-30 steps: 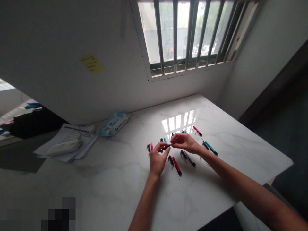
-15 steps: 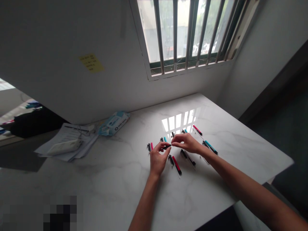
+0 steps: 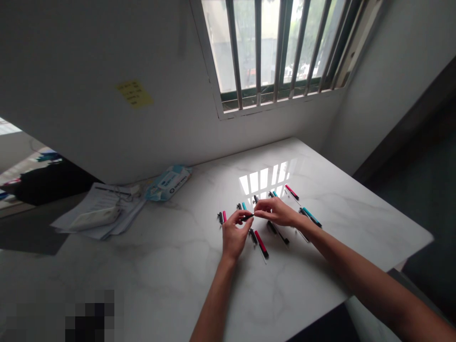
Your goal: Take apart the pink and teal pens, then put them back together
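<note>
Left hand (image 3: 233,235), right hand (image 3: 278,212) on pen (image 3: 248,217)

Both bare forearms reach forward and converge. Left grip (image 3: 233,235) — fingers curled, thumb and forefinger pinched — nearly meets the right grip (image 3: 280,212), likewise pinched at its fingertips, palm turned down.

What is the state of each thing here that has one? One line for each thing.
left hand: pinching one end of the black pen
right hand: pinching its other end
black pen: held between both hands
red pen: lying flat on the table
teal pen: lying flat on the table
wipes pack: lying flat
sticky note: stuck on the wall
</note>
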`<state>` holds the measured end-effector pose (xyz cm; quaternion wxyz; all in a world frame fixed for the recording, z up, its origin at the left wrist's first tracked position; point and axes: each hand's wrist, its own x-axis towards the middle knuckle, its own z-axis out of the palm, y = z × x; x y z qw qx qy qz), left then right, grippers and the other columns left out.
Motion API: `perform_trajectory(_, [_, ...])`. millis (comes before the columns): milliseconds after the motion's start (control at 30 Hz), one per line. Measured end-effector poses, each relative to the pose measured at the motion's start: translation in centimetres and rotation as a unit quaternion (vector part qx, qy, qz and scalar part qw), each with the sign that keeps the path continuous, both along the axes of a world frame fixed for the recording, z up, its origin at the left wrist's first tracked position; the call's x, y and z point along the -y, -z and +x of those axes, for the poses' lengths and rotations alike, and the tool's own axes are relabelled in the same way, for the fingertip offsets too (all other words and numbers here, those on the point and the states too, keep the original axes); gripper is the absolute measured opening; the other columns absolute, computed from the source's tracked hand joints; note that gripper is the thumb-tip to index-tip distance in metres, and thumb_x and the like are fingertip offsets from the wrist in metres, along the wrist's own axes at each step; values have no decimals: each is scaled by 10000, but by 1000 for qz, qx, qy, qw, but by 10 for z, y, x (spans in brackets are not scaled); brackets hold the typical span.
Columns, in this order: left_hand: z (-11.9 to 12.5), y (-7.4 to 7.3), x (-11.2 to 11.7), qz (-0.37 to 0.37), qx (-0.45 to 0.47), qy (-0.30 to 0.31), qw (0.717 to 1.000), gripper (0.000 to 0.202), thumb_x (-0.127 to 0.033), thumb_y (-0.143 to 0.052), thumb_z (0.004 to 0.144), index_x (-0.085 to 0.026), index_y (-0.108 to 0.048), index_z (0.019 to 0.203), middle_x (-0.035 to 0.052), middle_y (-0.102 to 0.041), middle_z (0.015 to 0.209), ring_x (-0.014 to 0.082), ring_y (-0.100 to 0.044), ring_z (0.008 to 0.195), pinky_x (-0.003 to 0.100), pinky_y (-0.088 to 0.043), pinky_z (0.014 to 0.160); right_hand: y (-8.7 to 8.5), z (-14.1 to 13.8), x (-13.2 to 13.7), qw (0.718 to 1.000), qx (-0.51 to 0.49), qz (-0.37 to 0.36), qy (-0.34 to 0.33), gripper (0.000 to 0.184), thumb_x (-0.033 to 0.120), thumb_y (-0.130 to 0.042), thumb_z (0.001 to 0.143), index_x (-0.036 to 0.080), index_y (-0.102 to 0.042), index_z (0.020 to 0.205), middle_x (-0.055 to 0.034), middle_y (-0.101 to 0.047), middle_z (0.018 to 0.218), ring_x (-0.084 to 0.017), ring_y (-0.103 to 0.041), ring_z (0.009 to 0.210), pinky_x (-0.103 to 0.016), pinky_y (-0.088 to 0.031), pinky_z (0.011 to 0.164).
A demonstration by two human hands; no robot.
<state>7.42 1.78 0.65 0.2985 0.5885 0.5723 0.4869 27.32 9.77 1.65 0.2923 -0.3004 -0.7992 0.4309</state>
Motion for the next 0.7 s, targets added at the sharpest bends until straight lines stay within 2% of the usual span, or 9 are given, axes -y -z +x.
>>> perform_trajectory(300, [0, -1, 1, -1, 6, 1, 1000, 114, -336, -747, 876, -243, -764, 940, 30, -780, 958, 206, -712, 866, 320, -518, 795, 1, 1, 0, 1000, 2, 1, -11, 290, 468, -644, 984, 198, -740, 940, -23, -719, 817, -149, -609, 708, -253, -451, 644])
perform_trajectory(433, [-1, 0, 0, 1, 23, -8, 1000, 153, -360, -771, 861, -231, -775, 943, 46, -777, 950, 206, -706, 849, 320, -531, 786, -1, 0, -1, 1000, 15, 6, -10, 304, 434, -610, 1008, 189, -745, 889, -18, -716, 776, -143, -602, 685, -251, -430, 639])
perform_trajectory(600, [-1, 0, -4, -22, 163, 6, 986, 283, -367, -837, 789, -199, -742, 996, 45, -752, 888, 184, -699, 795, 303, -563, 753, -8, -7, 9, 1000, 10, -11, -24, 350, 440, -562, 1037, 191, -755, 885, -24, -752, 804, -148, -648, 705, -251, -451, 667])
perform_trajectory(700, [-1, -1, -6, -39, 235, 24, 971, 309, -366, -837, 779, -190, -730, 1010, 37, -739, 866, 180, -701, 814, 304, -573, 786, -11, -8, 10, 999, 29, 15, -17, 371, 438, -546, 1046, 200, -760, 858, -29, -766, 811, -161, -677, 733, -262, -463, 693])
